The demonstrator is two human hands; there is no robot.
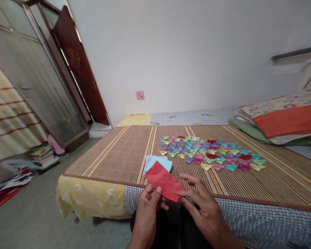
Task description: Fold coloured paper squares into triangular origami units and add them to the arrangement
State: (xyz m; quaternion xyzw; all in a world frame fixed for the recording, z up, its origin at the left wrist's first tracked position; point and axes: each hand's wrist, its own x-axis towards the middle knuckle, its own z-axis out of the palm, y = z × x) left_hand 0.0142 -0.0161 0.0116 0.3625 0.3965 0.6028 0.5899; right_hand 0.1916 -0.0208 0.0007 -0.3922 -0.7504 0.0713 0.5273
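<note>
A red sheet of paper [164,180] with faint creases is held up between both hands, above the front edge of the bed. My left hand [149,204] pinches its lower left edge, thumb on top. My right hand [199,200] grips the right corner between thumb and fingers, one finger raised off the paper. Behind the red sheet lies a small stack of light blue and white paper [153,162], partly covered by it. Further right on the mat, many small folded paper pieces [207,152] in mixed colours lie in rows.
A striped bamboo mat [114,152] covers the bed. Folded quilts [287,117] are piled at the right. A pink note [140,95] sticks to the wall. On the floor at left stand stacked books [43,155], near a glass-panelled door [38,69] and a dark red door [80,65].
</note>
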